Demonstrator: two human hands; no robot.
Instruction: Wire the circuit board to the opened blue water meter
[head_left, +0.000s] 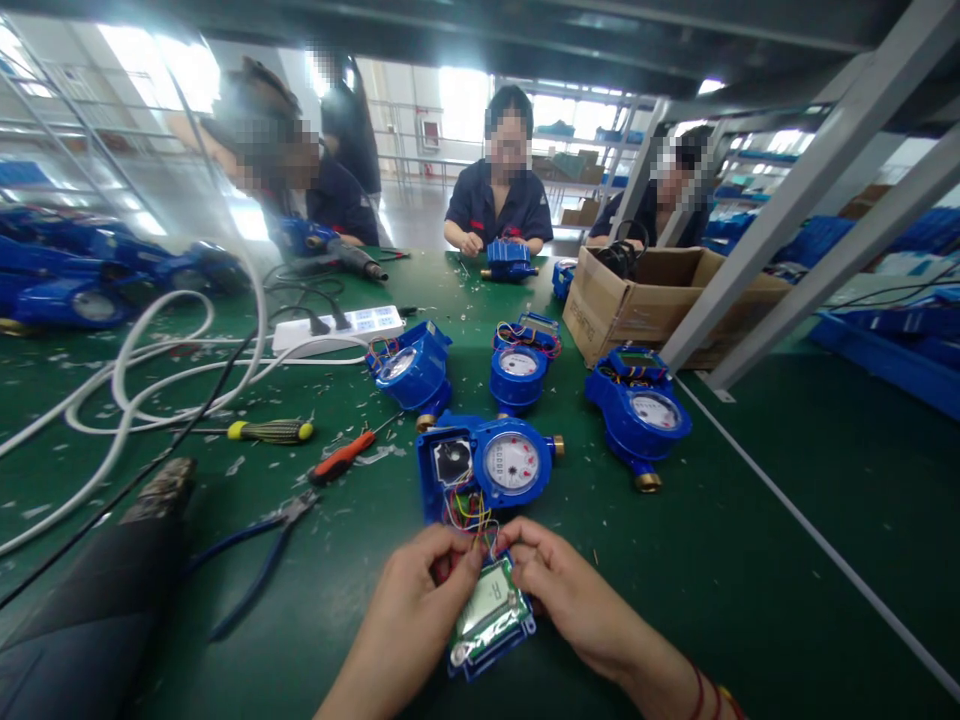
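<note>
A blue water meter lies open on the green table in front of me, its white dial facing up. Coloured wires run from it to a green circuit board in a blue cover. My left hand and my right hand both pinch the top edge of this board, where the wires join it. Fingers of both hands are closed on it.
Three more blue meters stand behind. A cardboard box sits at the right by grey frame legs. Two screwdrivers, blue-handled pliers, a black heat gun, white cables and a power strip lie left. Several people work across the table.
</note>
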